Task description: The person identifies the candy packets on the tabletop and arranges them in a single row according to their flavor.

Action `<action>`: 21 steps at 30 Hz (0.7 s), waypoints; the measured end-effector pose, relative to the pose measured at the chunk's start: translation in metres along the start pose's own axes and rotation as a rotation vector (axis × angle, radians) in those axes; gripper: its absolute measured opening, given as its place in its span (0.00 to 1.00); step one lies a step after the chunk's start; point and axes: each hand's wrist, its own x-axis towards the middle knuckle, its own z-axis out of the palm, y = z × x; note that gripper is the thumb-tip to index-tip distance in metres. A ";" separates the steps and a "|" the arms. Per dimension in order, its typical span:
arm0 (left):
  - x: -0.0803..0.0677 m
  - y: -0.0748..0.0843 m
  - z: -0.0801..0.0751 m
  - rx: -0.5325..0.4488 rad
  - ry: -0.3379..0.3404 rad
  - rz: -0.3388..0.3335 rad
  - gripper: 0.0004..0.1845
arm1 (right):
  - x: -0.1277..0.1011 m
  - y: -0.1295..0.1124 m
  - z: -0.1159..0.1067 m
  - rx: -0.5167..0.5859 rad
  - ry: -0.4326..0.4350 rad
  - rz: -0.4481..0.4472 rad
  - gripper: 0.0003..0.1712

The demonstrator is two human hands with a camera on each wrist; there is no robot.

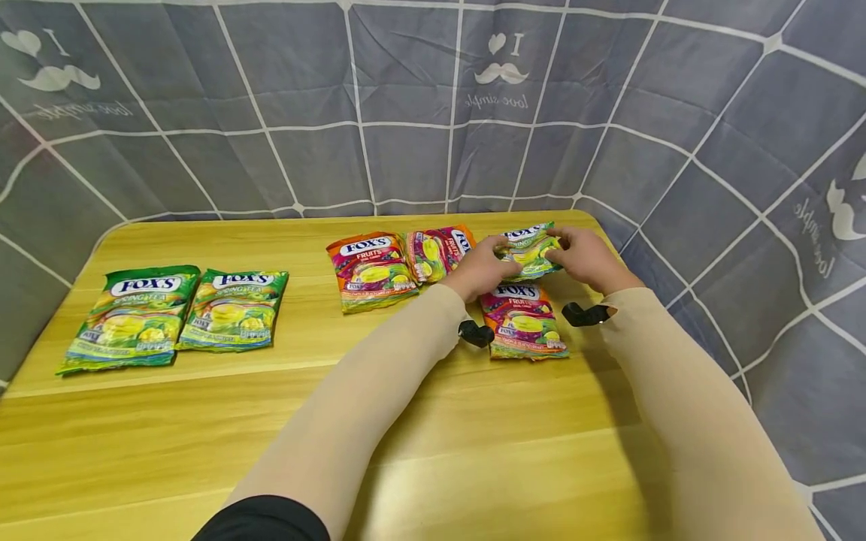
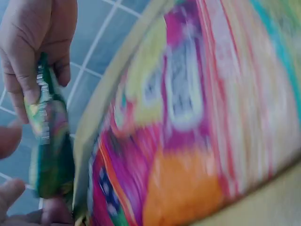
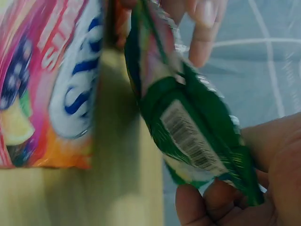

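Observation:
Near the far right corner of the table, a green Fox's candy bag point(image 1: 531, 252) is held up between both hands. My left hand point(image 1: 482, 267) holds its left end, and my right hand point(image 1: 590, 258) pinches the right end. In the right wrist view the bag's back, with a barcode, faces the camera, and the right fingers point(image 3: 214, 200) curl at its lower edge. A purple-and-orange Fox's Fruits bag point(image 1: 522, 323) lies flat just below the held bag, its top edge overlapped by it in the head view.
Two more Fox's Fruits bags, one point(image 1: 372, 272) upright to the view and one point(image 1: 436, 252) tilted, lie left of my hands. Two green Spring Tea bags point(image 1: 131, 319) lie side by side at the left. A grey checked curtain point(image 1: 406, 98) hangs behind the wooden table point(image 1: 237, 421).

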 end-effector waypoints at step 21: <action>-0.062 0.003 -0.077 0.019 0.237 0.113 0.41 | -0.030 -0.091 0.028 0.455 0.017 -0.146 0.46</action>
